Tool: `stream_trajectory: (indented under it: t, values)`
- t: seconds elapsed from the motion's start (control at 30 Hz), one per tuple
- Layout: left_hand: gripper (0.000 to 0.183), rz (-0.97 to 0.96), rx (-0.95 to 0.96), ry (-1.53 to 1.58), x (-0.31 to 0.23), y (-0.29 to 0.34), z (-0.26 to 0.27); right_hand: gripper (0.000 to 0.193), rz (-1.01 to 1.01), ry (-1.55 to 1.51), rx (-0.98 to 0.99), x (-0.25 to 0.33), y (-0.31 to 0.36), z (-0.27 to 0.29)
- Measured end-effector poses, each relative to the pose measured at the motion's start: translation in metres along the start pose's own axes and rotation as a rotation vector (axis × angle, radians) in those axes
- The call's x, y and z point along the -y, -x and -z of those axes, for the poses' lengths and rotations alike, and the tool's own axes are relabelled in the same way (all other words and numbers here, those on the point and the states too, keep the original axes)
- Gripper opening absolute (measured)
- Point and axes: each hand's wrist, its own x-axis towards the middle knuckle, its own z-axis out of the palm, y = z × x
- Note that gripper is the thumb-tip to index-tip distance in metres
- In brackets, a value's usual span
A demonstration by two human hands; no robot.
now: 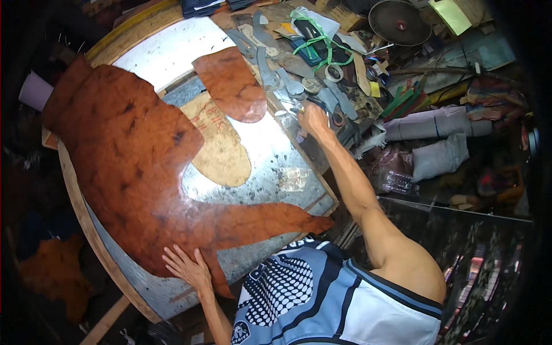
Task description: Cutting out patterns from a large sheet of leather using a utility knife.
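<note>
A large brown leather hide with dark mottling spreads over the left and front of a metal-topped table. My left hand lies on its near edge, fingers stretched out and holding nothing. At the right side of the table my right hand is closed beside a clutter of patterns and tools. What its fingers grip is too small to make out. Between the hands lies a tan template with a rounded end and red marks. A separate cut leather piece partly covers the template's far end.
Grey card patterns, tape rolls and a green-tied bag crowd the far right. A round fan stands behind them. Wrapped rolls lie farther right. A curved wooden rim borders the table's left.
</note>
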Motion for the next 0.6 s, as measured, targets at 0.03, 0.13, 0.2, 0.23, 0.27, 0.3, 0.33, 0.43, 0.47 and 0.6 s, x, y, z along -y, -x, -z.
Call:
stream_trajectory:
  t: [0.03,0.13,0.2,0.23,0.27,0.3,0.33,0.43,0.47,0.6]
  values:
    - [0.066,-0.003,-0.008,-0.015,0.002,0.001,0.000,0.034,0.029,-0.021,-0.087,-0.005,-0.011,0.000]
    - [0.067,-0.015,0.018,-0.036,0.002,-0.001,0.000,0.034,-0.031,0.002,-0.070,-0.022,-0.061,0.008]
    - [0.067,-0.019,0.015,-0.046,0.003,0.000,-0.002,0.033,-0.034,0.005,-0.087,-0.028,-0.099,0.009]
    - [0.067,-0.017,0.019,-0.049,0.005,0.000,-0.004,0.031,-0.034,0.016,-0.099,-0.029,-0.119,0.006]
    - [0.066,-0.012,0.031,-0.051,0.006,0.000,-0.005,0.031,-0.036,0.008,-0.098,-0.032,-0.140,0.004]
    - [0.066,-0.015,0.028,-0.059,0.007,0.000,-0.004,0.034,-0.109,-0.025,-0.081,-0.035,-0.162,0.002]
    - [0.066,-0.013,0.035,-0.056,0.008,0.000,-0.003,0.036,-0.176,-0.060,-0.060,-0.034,-0.183,-0.004]
    - [0.066,-0.024,0.041,-0.055,0.006,-0.003,-0.001,0.040,-0.200,-0.166,-0.046,-0.026,-0.235,-0.005]
    - [0.066,-0.012,0.064,-0.052,0.004,-0.003,0.002,0.042,-0.206,-0.139,-0.014,-0.019,-0.256,-0.008]
    - [0.070,-0.017,0.067,-0.051,0.010,-0.002,-0.004,0.044,-0.267,-0.157,0.065,0.014,-0.309,-0.022]
